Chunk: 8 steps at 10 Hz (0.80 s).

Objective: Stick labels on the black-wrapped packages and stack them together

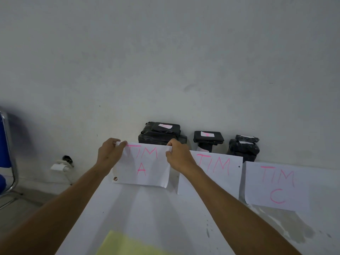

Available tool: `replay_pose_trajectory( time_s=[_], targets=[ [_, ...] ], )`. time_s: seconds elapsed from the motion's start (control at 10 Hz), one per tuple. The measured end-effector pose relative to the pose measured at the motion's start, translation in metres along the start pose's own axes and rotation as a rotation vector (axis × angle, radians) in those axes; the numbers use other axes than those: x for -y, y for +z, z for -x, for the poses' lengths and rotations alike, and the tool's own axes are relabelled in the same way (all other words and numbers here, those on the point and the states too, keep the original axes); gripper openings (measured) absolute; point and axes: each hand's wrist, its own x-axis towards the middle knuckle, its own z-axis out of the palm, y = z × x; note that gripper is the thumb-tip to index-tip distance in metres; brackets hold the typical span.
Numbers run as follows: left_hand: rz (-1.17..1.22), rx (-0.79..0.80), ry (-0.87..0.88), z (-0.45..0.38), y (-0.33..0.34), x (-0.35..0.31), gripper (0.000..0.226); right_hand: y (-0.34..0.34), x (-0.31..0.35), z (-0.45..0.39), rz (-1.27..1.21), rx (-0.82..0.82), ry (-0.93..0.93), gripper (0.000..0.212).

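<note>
Three stacks of black-wrapped packages stand against the wall: a left stack [160,134], a middle stack [208,139] and a right stack [244,147], each with a small white label on top. In front of the left stack I hold up a white sheet [145,168] with "TIM A" in pink. My left hand [110,153] pinches its top left corner and my right hand [179,156] pinches its top right corner. The sheet hides the bottom of the left stack.
Two more white sheets lie on the white table [150,214]: one reading "TIM" [217,173], partly behind my right arm, and "TIM C" [276,184]. A yellow sheet [121,243] lies near me. A blue chair [5,155] stands far left, a wall socket [60,166] low on the wall.
</note>
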Motion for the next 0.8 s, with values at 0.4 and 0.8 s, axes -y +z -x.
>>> replay_pose_trajectory(
  time_s=[0.4, 0.8],
  targets=[
    [0.001, 0.085, -0.067, -0.009, 0.003, 0.002, 0.045, 0.007, 0.008, -0.011, 0.17, 0.018, 0.049, 0.017],
    [-0.249, 0.051, 0.125, 0.002, -0.001, -0.009, 0.05, -0.008, 0.01, 0.001, 0.232, -0.065, -0.018, 0.012]
  ],
)
